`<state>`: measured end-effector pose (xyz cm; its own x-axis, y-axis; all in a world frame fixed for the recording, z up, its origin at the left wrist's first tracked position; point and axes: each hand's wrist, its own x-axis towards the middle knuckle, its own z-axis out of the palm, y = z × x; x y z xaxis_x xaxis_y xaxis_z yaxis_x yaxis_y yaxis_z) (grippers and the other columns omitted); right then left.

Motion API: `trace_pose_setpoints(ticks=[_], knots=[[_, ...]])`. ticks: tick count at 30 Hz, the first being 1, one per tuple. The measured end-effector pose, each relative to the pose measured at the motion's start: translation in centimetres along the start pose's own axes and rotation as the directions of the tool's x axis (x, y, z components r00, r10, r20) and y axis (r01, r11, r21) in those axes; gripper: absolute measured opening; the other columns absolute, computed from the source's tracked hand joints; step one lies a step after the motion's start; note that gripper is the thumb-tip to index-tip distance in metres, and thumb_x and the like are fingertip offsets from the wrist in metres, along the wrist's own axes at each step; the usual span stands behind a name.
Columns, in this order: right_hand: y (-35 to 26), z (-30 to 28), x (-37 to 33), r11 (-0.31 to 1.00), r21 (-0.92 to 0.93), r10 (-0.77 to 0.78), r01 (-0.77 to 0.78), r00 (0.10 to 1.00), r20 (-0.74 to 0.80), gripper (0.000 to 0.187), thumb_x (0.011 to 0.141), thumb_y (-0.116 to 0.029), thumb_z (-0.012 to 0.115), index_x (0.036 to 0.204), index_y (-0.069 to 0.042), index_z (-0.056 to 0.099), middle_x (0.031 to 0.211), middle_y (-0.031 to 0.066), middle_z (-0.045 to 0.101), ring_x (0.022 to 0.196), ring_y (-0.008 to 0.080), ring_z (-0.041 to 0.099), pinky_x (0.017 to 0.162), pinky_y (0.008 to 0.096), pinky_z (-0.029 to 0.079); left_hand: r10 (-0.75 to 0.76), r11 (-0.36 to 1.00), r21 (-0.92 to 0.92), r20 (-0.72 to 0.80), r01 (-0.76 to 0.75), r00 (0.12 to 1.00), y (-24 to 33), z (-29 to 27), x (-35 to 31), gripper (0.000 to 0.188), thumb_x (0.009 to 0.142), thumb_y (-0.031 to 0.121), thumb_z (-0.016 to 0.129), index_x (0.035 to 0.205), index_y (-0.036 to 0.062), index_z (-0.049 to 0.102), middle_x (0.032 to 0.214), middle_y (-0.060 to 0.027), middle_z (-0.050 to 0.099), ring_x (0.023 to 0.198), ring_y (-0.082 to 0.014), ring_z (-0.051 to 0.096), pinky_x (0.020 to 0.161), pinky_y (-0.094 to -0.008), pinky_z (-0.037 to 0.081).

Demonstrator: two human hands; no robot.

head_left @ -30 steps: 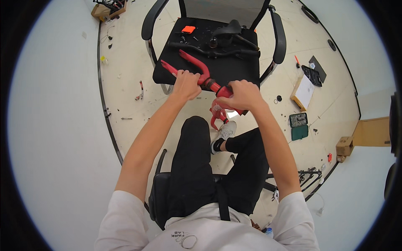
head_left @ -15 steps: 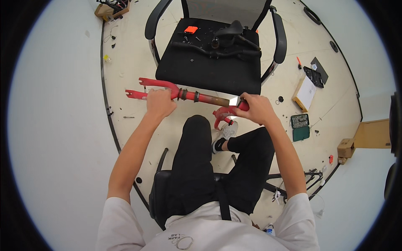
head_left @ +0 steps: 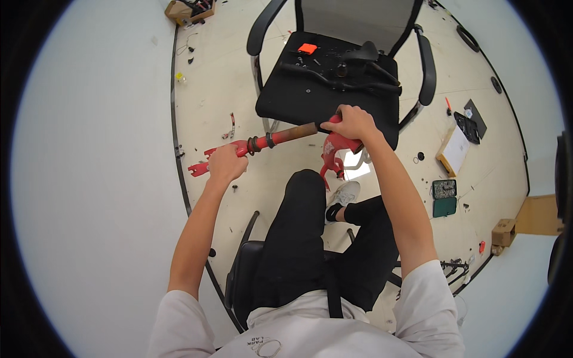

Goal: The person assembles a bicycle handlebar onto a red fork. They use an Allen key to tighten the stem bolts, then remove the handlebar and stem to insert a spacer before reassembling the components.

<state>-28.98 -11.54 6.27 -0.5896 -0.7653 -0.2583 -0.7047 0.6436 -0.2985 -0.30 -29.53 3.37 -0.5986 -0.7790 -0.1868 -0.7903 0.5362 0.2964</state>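
My left hand (head_left: pixel 227 163) is wrapped round a red bicycle fork (head_left: pixel 261 142) at its crown. The fork's two legs point left, and its bare brownish steerer tube points right, tilted slightly up. Dark rings sit around the lower part of that tube. My right hand (head_left: pixel 357 125) grips the end of a red bicycle frame (head_left: pixel 335 147), which hangs down beside my knee. The steerer's tip is close to my right fingers; whether it touches the frame I cannot tell.
Ahead stands a black office chair (head_left: pixel 280 101) with a handlebar (head_left: pixel 334 83), a saddle (head_left: pixel 362 52) and small hardware on its seat. On the floor to the right lie a green case of small parts (head_left: pixel 444 207), a flat box (head_left: pixel 453 151) and a black tool case (head_left: pixel 467 127).
The fork has tilted, its steerer end rising and its legs dropping. My right hand and the frame have moved up a little. The whole view has shifted, so the chair appears further right.
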Motion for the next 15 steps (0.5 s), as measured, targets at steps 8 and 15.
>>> trace_pose_setpoints(ticks=[8, 15], knots=[[-3.2, 1.8, 2.3, 0.993, -0.079, -0.086, 0.09, 0.995, 0.057, 0.057, 0.071, -0.053, 0.07, 0.1, -0.004, 0.068, 0.099, 0.018, 0.068, 0.094, 0.0338, 0.067, 0.083, 0.0419, 0.053, 0.046, 0.999, 0.012, -0.009, -0.046, 0.999, -1.5, 2.3, -1.0, 0.02, 0.07, 0.023, 0.064, 0.078, 0.0065, 0.069, 0.074, -0.0187, 0.067, 0.075, -0.0374, 0.065, 0.07, -0.046, 0.052], [0.8, 1.0, -4.3, 0.999, -0.018, -0.037, 0.035, 0.992, -0.118, 0.057, 0.075, -0.05, 0.064, 0.103, -0.001, 0.065, 0.093, 0.0232, 0.067, 0.089, 0.0381, 0.066, 0.08, 0.0437, 0.053, 0.067, 0.998, -0.005, 0.05, -0.067, 0.996, -1.5, 2.4, -2.3, 0.02, 0.069, 0.02, 0.061, 0.077, 0.0036, 0.069, 0.073, -0.0193, 0.067, 0.072, -0.0377, 0.065, 0.068, -0.0474, 0.052]])
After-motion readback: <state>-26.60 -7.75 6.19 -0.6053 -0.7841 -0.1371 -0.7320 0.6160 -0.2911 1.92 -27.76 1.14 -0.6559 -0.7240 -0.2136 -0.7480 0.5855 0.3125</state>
